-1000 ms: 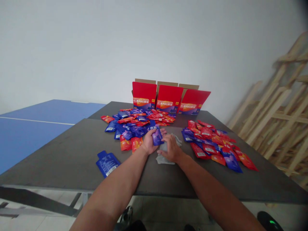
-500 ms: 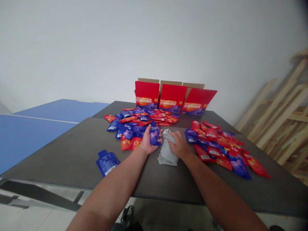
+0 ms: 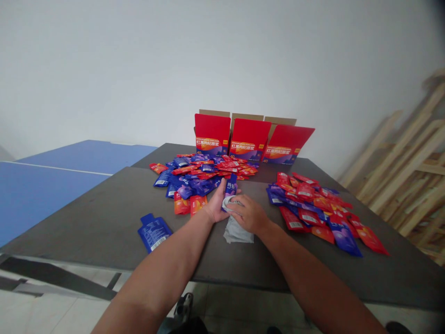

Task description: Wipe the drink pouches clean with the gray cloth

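Observation:
My left hand (image 3: 218, 204) is closed around a blue-purple pouch (image 3: 231, 184), held upright with its narrow neck pointing away from me. In my right hand (image 3: 251, 214) is a pale grey cloth (image 3: 239, 230), bunched under the fingers and pressed against the lower front of that pouch. The cloth's loose end hangs down toward the table. Both hands are over the middle of the dark table, and the cloth and fingers hide the pouch's lower part. A single blue pouch (image 3: 154, 232) lies by itself left of my left forearm.
Mixed red and blue pouches form a pile (image 3: 194, 175) beyond my left hand. A second pile (image 3: 313, 208) lies to the right. Three open red boxes (image 3: 248, 139) stand at the back of the dark table (image 3: 104, 218). A blue table (image 3: 52, 185) adjoins at left; wooden planks (image 3: 417, 171) lean at right.
My right hand has moved left with the cloth, which now touches and partly covers the pouch. The pouch, still in my left hand, has shifted slightly to the right.

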Demonstrator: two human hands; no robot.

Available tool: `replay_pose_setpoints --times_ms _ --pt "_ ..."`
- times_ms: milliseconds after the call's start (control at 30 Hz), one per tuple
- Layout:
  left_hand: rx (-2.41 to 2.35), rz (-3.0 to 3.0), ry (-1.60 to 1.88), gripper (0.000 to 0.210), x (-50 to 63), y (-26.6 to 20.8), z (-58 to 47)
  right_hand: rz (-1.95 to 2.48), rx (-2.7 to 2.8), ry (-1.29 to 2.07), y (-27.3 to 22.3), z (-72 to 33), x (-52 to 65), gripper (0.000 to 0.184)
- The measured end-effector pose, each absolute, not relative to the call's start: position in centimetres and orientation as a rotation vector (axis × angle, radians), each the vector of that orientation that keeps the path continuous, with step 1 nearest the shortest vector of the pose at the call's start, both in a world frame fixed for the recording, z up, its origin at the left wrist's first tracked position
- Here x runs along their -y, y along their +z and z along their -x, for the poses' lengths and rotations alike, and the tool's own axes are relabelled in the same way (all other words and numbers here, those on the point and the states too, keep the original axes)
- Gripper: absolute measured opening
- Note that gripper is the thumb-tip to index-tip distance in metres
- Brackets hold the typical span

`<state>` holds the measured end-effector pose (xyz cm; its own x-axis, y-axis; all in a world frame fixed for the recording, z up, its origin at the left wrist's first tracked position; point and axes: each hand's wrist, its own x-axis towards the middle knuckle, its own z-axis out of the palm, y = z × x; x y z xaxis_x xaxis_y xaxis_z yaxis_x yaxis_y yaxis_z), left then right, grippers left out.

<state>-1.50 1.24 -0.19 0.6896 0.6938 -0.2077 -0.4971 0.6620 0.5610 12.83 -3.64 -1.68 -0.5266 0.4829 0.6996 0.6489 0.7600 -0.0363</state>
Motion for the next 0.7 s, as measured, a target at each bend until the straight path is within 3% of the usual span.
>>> replay_pose_setpoints --times_ms 700 --pt "-0.452 -0.697 0.460 0.042 0.2 -0.9 0.5 1.374 1.570 -0.217 -1.0 -15.6 2.4 0.027"
